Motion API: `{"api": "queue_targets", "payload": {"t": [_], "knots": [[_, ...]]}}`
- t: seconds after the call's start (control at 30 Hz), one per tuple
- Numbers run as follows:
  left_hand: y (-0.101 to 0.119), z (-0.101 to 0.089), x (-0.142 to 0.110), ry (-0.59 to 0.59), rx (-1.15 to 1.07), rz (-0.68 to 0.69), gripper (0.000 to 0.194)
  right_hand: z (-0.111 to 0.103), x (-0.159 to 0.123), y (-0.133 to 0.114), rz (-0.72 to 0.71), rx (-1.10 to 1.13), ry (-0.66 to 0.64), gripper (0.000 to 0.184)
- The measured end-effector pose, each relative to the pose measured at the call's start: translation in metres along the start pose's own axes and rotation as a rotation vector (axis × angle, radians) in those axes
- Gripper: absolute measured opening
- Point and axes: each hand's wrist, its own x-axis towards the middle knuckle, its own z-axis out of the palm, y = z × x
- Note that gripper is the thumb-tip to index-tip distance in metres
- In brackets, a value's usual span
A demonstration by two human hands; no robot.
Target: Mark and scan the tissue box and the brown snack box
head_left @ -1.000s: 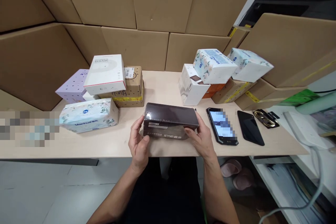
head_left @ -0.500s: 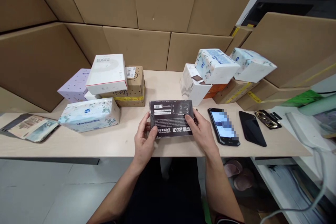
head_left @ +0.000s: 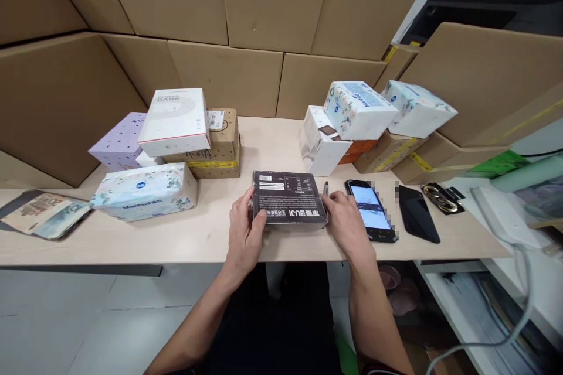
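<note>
A shrink-wrapped black chocolate box (head_left: 288,196) with white print rests on the table before me, its near side face showing. My left hand (head_left: 246,228) grips its left end, thumb on the near left corner and fingers along the side. At the box's right end, my right hand (head_left: 347,220) has its fingers curled together around a slim pen-like thing (head_left: 326,187), whose grey tip pokes up past the fingertips. The rest of that slim thing is hidden by the hand. Just right of this hand lies a phone with a lit screen (head_left: 369,208).
A dark phone (head_left: 417,214) and a coiled cable (head_left: 440,198) lie farther right. Stacked boxes, including a white power bank box (head_left: 176,120), and a tissue pack (head_left: 145,190) stand left; banknotes (head_left: 48,214) lie beyond. More tissue packs (head_left: 360,110) top boxes at right. Cardboard walls (head_left: 250,79) enclose the back.
The black box has tipped down from my hands to rest flatter on the table. My right hand has let go of it and shifted right, down to the slim pen-like thing.
</note>
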Motion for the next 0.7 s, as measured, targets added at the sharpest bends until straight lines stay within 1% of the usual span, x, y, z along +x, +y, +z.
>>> {"api": "queue_targets", "payload": {"t": [0.07, 0.13, 0.27, 0.33, 0.4, 0.47, 0.5, 0.53, 0.57, 0.6, 0.63, 0.67, 0.7], "knots": [[0.0, 0.0, 0.0, -0.004, 0.098, 0.043, 0.051, -0.002, 0.0, -0.004, -0.049, -0.066, -0.027, 0.042], [0.001, 0.0, -0.001, 0.02, 0.175, 0.103, 0.046, -0.004, 0.0, -0.007, -0.069, -0.117, -0.048, 0.039], [0.007, 0.001, -0.004, 0.076, 0.305, 0.311, 0.033, -0.007, -0.002, -0.004, -0.058, -0.157, -0.047, 0.031], [0.011, 0.002, -0.006, 0.091, 0.369, 0.424, 0.031, -0.007, -0.003, 0.001, -0.026, -0.162, 0.005, 0.029], [0.015, 0.004, -0.008, 0.108, 0.426, 0.513, 0.029, -0.007, -0.003, 0.007, 0.041, -0.108, 0.13, 0.026], [0.017, 0.007, -0.009, 0.127, 0.482, 0.574, 0.028, -0.008, -0.003, 0.011, 0.141, 0.059, 0.333, 0.016], [0.017, 0.009, -0.01, 0.137, 0.514, 0.595, 0.028, -0.009, -0.003, 0.011, 0.199, 0.189, 0.447, 0.012], [0.017, 0.01, -0.01, 0.142, 0.55, 0.608, 0.029, -0.011, -0.002, 0.009, 0.252, 0.351, 0.555, 0.012], [0.017, 0.012, -0.01, 0.144, 0.586, 0.616, 0.032, -0.013, -0.001, 0.005, 0.291, 0.535, 0.641, 0.015], [0.017, 0.013, -0.01, 0.142, 0.623, 0.618, 0.035, -0.015, 0.001, 0.0, 0.311, 0.727, 0.694, 0.019], [0.017, 0.014, -0.01, 0.139, 0.657, 0.617, 0.039, -0.018, 0.003, -0.007, 0.308, 0.912, 0.704, 0.02], [0.017, 0.015, -0.01, 0.136, 0.686, 0.612, 0.042, -0.021, 0.005, -0.016, 0.284, 1.072, 0.671, 0.02], [0.016, 0.016, -0.009, 0.133, 0.71, 0.605, 0.043, -0.025, 0.008, -0.024, 0.25, 1.192, 0.602, 0.02]]}}
